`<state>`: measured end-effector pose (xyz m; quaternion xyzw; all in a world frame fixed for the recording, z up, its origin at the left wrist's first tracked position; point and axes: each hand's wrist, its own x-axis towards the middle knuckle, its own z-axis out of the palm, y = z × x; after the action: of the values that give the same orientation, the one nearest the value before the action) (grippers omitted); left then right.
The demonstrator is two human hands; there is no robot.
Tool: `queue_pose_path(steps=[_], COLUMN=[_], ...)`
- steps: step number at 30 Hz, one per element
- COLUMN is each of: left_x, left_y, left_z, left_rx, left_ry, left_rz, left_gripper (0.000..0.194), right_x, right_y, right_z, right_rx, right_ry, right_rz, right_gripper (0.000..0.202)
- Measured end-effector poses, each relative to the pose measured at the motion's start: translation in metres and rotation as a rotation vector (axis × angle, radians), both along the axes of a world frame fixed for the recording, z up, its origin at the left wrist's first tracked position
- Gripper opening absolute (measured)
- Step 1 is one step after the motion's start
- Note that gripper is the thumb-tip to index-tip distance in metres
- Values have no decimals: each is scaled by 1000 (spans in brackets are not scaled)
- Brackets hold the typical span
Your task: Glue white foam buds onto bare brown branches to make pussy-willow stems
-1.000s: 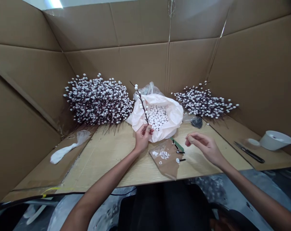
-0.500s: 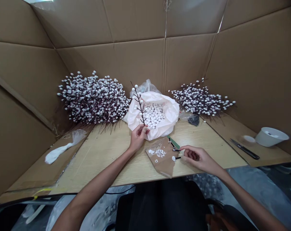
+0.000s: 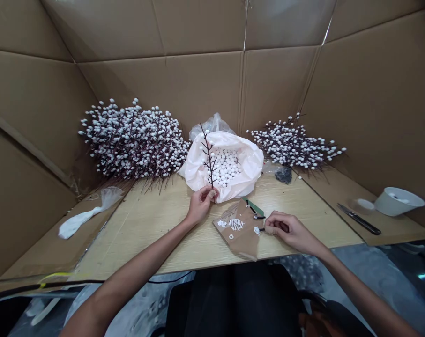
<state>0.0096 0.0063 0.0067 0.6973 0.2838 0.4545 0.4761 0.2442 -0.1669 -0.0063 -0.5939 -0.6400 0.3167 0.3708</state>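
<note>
My left hand (image 3: 200, 205) pinches the lower end of a dark artificial twig (image 3: 209, 161) that stands upright in front of a bag of white balls. A few white balls sit along the twig. My right hand (image 3: 289, 230) has thumb and fingertips closed on the outer end of a small black stick (image 3: 262, 230) at the right edge of a cardboard piece (image 3: 242, 243). White paste (image 3: 236, 224) is smeared on this cardboard, and a white blob covers the stick's inner end. Other short black sticks (image 3: 250, 207) lie by a green strip (image 3: 257, 209).
A pink-white plastic bag (image 3: 249, 161) holds many loose balls. Bunches of white-berried twigs lie at left (image 3: 135, 145) and right (image 3: 294, 145). A white pouch (image 3: 80, 222) lies far left; scissors (image 3: 360, 219) and a white tub (image 3: 397, 203) stand right. Cardboard walls surround the table.
My right hand has moved down slightly, from the middle black stick to the lower one. The twig in my left hand has shifted a little right and stands more upright.
</note>
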Motion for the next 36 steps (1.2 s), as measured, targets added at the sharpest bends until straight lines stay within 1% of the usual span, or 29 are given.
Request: queue_pose_path(steps=[3,6,8,11,14,16,18,20,21,23,27,29,32,36], left_x=[-1,-3,-5,-7,-8,-8,-8,-8,-9,-9,-8,-8,-7,-7], left_y=[0,-1,-2,-4,-5,-6,-7,-7,-7,-7,-7,-7,-7,-8], left_z=[-1,-1,0,1,0,-1,-1,-2,-2,-2,1,1,1,1], left_rx=[0,5,10,18,28,27,21,15,11,3,3,16,56,122], left_ry=[29,55,83,159,200,196,191,183,178,173,188,199,231,268], left_rz=[-1,-4,7,40,61,66,71,77,80,79,64,61,64,52], left_gripper=[20,22,22,22,22,23,23,24,24,25,25,24,22,19], right_x=[3,6,6,4,-4,-12,-21,-31,-35,-42,-45,-43,-41,-42], right_y=[2,8,17,38,65,84,102,117,122,130,135,136,137,137], right_z=[8,22,33,51,75,92,106,113,113,106,83,76,72,72], right_rx=[-64,-145,-164,-138,-66,17,134,285,364,494,632,697,747,742], right_ry=[187,398,543,733,839,862,851,833,825,790,627,575,529,492], right_rz=[13,20,37,99,136,124,104,83,70,36,-103,-183,-224,-205], right_gripper=[26,29,29,26,26,28,30,28,26,22,18,16,13,11])
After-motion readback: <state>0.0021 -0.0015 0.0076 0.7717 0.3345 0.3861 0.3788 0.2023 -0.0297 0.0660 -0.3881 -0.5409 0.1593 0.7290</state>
